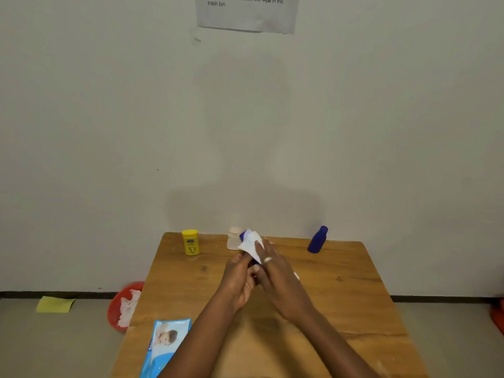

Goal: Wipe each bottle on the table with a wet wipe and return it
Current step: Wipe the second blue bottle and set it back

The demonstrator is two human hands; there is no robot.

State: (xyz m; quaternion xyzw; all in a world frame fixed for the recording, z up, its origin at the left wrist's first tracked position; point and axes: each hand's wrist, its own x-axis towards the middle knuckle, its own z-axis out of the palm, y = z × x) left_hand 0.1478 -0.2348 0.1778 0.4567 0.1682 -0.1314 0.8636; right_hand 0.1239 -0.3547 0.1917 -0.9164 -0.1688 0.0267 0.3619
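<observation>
From my seat, the yellow bottle stands at the table's far left edge; above mid-table my left hand grips a blue bottle, my right hand presses the wet wipe around it; another blue bottle stands right.

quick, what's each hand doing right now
Left hand: closed around the lower end of the blue bottle.
Right hand: pressing the white wet wipe onto that bottle, fingers laid over it.

paper notice on wall reads "of the used wet wipe in the trash bin"
</observation>
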